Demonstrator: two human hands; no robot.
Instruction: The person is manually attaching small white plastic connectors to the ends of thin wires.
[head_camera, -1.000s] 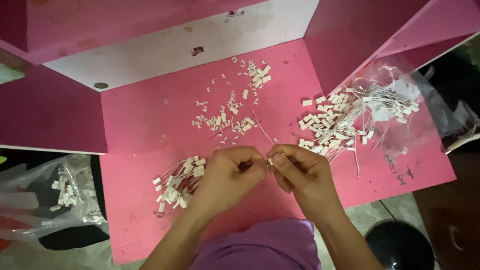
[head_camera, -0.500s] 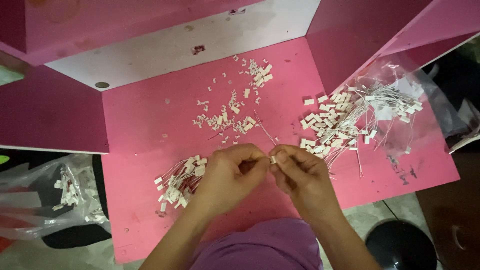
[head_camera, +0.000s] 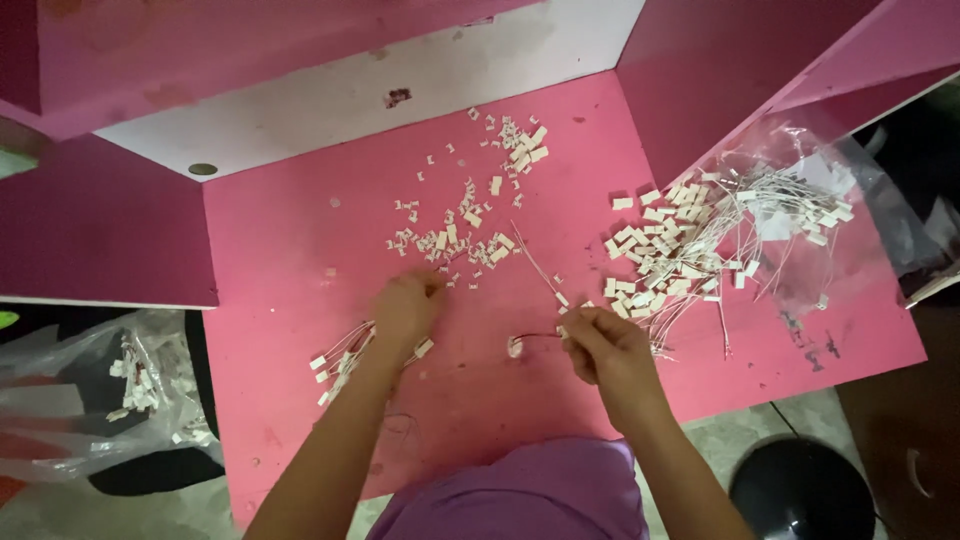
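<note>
My right hand (head_camera: 604, 347) pinches a thin wire lead (head_camera: 535, 337) that ends in a small white connector lying on the pink table (head_camera: 300, 240). Reaching forward, my left hand (head_camera: 407, 306) has its fingertips at the near edge of a scatter of small white plastic connector pieces (head_camera: 452, 238); what it grips, if anything, is hidden. Under my left wrist lies a bundle of wired connectors (head_camera: 341, 358). A single loose wire (head_camera: 535, 262) lies between the scatter and my right hand.
A big heap of wired white connectors (head_camera: 680, 245) spills from a clear plastic bag (head_camera: 830, 210) at the right. Another clear bag (head_camera: 120, 390) with white parts hangs off the left edge. Pink walls rise behind and beside. A black round object (head_camera: 800, 490) sits below right.
My hands were together over the table's front. The left hand has since gone forward to the scattered pieces, while the right stays, now holding the wire alone.
</note>
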